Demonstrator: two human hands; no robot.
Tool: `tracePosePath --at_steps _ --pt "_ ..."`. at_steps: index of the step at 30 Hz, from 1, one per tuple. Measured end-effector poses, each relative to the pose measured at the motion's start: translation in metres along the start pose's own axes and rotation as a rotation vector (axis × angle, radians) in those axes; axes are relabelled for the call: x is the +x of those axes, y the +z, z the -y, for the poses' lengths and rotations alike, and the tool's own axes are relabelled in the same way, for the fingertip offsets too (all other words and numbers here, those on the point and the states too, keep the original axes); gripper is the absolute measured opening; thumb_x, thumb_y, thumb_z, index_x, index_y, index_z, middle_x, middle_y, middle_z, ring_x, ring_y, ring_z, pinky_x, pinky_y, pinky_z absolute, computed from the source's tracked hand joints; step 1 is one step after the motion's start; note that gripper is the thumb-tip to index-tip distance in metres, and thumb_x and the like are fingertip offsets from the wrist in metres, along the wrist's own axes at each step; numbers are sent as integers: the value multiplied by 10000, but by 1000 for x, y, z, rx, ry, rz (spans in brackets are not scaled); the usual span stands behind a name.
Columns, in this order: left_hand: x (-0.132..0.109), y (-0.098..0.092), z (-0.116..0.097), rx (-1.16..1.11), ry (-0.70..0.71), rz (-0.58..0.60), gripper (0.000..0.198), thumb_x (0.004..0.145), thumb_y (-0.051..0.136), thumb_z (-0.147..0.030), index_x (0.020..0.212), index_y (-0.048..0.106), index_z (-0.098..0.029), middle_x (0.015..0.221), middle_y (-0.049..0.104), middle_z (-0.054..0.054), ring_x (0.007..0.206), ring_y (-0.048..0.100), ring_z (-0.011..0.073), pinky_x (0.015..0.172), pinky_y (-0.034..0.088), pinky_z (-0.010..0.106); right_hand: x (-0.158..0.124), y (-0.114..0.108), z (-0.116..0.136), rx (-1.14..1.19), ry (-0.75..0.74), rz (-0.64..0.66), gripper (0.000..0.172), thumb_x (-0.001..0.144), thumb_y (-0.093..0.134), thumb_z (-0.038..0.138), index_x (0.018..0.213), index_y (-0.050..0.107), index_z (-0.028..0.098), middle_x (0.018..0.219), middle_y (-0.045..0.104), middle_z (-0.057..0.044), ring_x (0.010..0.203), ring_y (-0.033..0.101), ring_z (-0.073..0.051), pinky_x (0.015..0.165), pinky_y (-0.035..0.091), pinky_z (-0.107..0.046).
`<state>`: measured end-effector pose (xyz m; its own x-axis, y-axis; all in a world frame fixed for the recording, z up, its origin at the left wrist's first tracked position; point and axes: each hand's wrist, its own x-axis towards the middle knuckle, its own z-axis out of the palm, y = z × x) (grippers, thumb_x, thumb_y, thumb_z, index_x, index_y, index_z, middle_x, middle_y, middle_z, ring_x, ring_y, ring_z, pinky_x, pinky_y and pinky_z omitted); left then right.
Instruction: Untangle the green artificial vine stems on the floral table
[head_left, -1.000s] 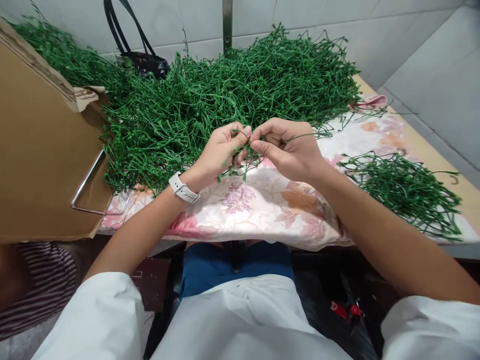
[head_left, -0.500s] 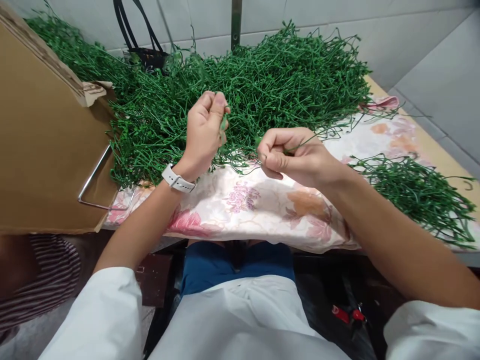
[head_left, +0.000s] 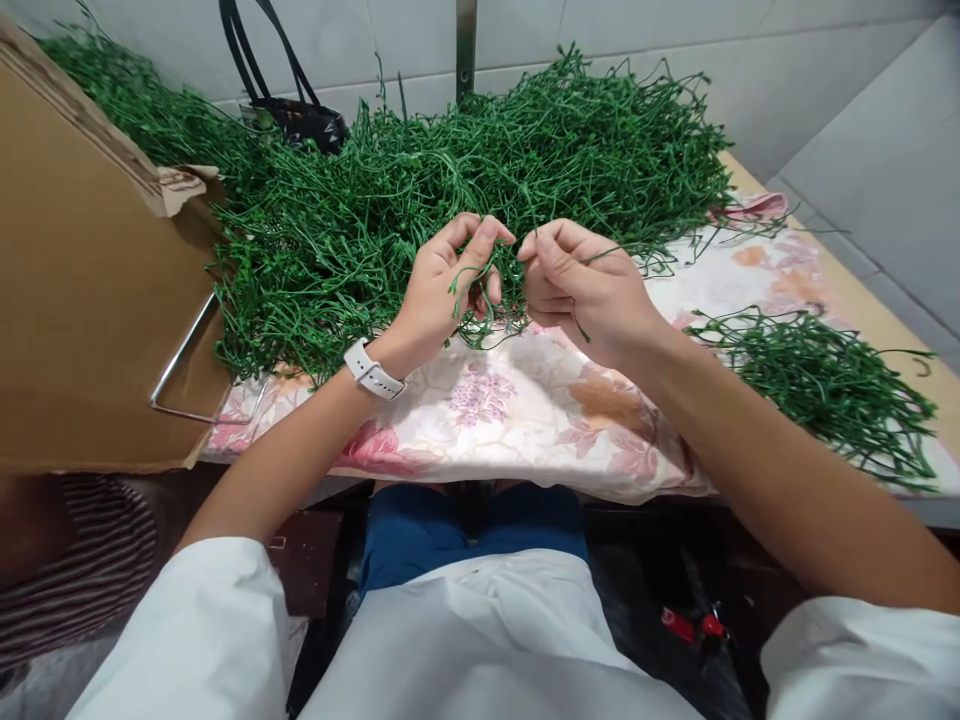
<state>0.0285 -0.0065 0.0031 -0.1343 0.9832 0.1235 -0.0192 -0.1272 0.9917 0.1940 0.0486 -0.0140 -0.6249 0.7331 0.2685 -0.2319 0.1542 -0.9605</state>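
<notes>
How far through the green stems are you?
The small pile of stems on the flowered cloth at right looks done, probably. In hand: a few tangled stems between the left hand and right hand. The much larger heap beyond them looks left.

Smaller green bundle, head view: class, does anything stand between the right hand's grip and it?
No solid obstacle shows: only the floral cloth and a few loose green stems lie between the right hand and the bundle.
</notes>
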Motion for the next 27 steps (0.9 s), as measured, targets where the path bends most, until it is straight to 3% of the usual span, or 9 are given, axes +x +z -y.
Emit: tracePosePath --at_steps 4,9,15,20,23,27 --pt "1 3 1 -3 -28 -9 268 1071 582 -463 994 645 -214 611 562 -44 495 508 59 522 403 187 3 4 -6 -194 -100 -92 526 802 836 701 977 614 258 568 418 77 463 278 -96 431 229 -279" --pt "9 5 5 19 0 -47 270 1079 567 -477 1069 655 -221 696 605 -28 576 602 64 520 410 163 11 3 -6 -338 -188 -142 438 816 867 616 994 710 248 639 573 30 526 361 -122 487 359 -303" --pt "50 1 11 10 89 -33 260 1029 655 -481 949 678 -236 645 588 -40 539 541 60 485 384 192 51 -9 -12 -464 -291 -215 280 855 862 459 821 692 240 593 497 30 581 389 -145 606 485 -341" --pt "73 2 13 -85 99 -80 246 1019 691 -415 865 633 -232 538 487 -84 440 388 47 437 341 187 80 -15 -30 -459 -340 -284 114 865 738 190 816 641 225 659 484 20 638 419 -152 652 474 -332" --pt "72 5 15 -109 39 -117 236 1069 609 -269 846 574 -201 490 416 -110 392 335 37 408 302 175 82 -15 -42 -399 -350 -265 129 849 722 252 832 598 221 672 436 26 660 413 -147 659 463 -309" --pt "66 8 14 -124 9 -124 249 1093 530 -180 845 545 -192 455 397 -119 369 323 38 384 284 168 80 -13 -50 -303 -380 -221 375 864 733 543 833 531 228 794 563 -13 766 523 -167 745 509 -323"
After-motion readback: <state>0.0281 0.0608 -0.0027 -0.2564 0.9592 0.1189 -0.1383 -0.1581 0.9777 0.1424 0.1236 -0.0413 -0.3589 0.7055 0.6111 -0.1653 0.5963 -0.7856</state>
